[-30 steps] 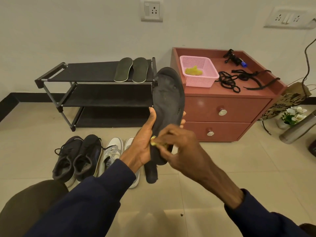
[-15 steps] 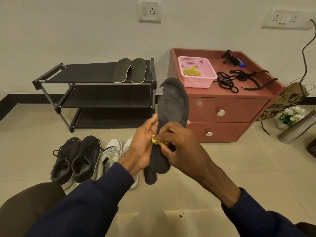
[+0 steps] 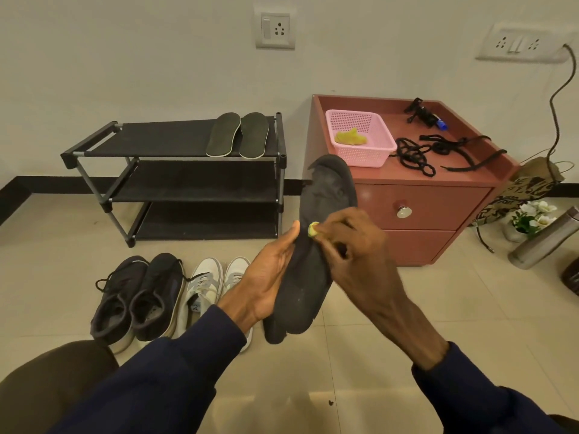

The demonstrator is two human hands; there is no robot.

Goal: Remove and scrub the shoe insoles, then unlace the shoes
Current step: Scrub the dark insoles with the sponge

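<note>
Pale, glossy floor tiles (image 3: 407,308) ran up to a plain white wall. Against it stood a black shoe rack (image 3: 175,142) with a tubular metal frame and flat fabric shelves, and two grey-green insoles (image 3: 238,136) lay side by side on its top shelf, toes toward the wall. Beside the rack was a reddish-brown cabinet (image 3: 438,211) with two drawers and round metal knobs. On its top sat a pink plastic mesh basket (image 3: 366,156) holding a crumpled yellow cloth (image 3: 350,137), with loose black laces (image 3: 416,155) tangled just beside it. A pair of dark knit shoes (image 3: 138,296) and a pair of white shoes (image 3: 206,283) rested on the tiles in front of the rack.

Between the hands, raised in front of the cabinet, was the dark insole (image 3: 326,195), matte and creased. Its long axis stood nearly upright, the broad rounded toe end pointing up and slightly right, the narrower heel end down. The left hand (image 3: 266,283) gripped its left edge, thumb lying along the face and fingers hidden behind. The right hand (image 3: 360,255) had its fingers curled, pinching a small yellow-green wad (image 3: 313,229) against the insole's middle.
</note>
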